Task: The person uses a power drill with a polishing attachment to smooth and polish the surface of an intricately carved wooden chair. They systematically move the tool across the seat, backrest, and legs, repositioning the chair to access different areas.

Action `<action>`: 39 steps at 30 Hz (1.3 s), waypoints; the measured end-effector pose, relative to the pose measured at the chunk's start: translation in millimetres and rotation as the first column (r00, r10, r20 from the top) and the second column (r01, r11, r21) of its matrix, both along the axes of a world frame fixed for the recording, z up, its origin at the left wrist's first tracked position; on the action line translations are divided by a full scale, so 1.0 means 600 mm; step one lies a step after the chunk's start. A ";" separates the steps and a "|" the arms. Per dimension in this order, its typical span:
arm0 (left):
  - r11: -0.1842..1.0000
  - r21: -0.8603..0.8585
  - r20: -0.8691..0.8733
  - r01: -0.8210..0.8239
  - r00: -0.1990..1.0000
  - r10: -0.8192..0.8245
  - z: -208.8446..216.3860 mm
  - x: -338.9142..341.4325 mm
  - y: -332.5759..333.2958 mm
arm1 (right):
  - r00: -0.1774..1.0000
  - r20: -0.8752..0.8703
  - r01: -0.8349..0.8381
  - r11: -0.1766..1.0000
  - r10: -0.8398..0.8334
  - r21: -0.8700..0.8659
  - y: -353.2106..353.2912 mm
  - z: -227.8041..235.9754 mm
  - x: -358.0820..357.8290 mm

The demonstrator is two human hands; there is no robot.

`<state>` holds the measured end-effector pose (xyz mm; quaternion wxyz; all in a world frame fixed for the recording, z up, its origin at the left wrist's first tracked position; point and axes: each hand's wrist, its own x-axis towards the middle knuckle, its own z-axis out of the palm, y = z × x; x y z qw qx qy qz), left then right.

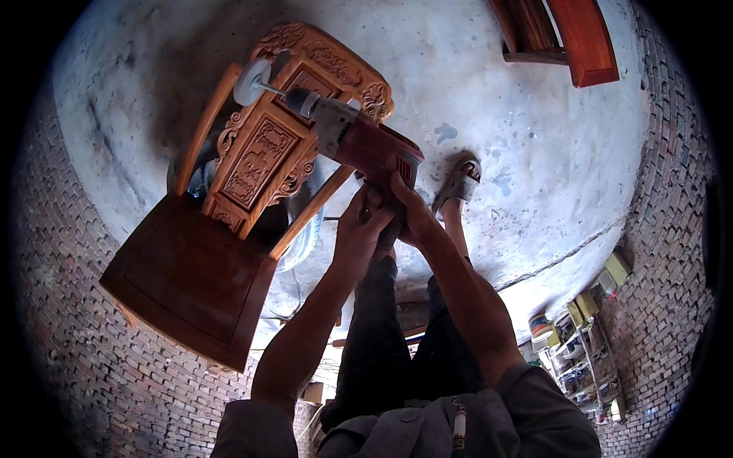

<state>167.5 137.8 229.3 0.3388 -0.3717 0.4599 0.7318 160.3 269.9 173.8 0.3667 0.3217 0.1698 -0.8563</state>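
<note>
A dark red and grey power drill [376, 149] is held up in front of me, its chuck pointing to the far left. A thin shaft runs from the chuck to a pale round disc [250, 82]. My left hand [357, 227] closes round the drill's handle from the left. My right hand [411, 212] wraps the handle from the right, its thumb up against the rear of the body. Beyond and below the drill stands a carved wooden chair [252, 164] with a reddish-brown seat [191, 275]. The disc appears over the chair's back; I cannot tell whether it touches the wood.
Another piece of red-brown wooden furniture [584, 42] is at the far right. A wire rack [584, 366] holding several small items is at the lower right by the brick wall [676, 153]. My sandalled foot [458, 183] rests on the concrete floor [527, 191].
</note>
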 end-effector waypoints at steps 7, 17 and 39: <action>0.989 -0.139 -0.067 -0.050 0.997 0.041 -0.005 0.022 0.016 | 0.991 0.039 -0.128 0.992 0.128 0.016 0.012 -0.004 0.019; 0.972 -0.220 0.002 0.081 0.997 -0.083 -0.040 0.083 0.009 | 0.987 -0.098 -0.130 0.991 0.128 -0.010 0.031 0.010 0.040; 0.993 0.025 -0.002 -0.117 0.993 0.117 -0.243 -0.120 -0.029 | 0.973 0.178 0.171 0.977 -0.146 -0.129 -0.001 -0.090 0.011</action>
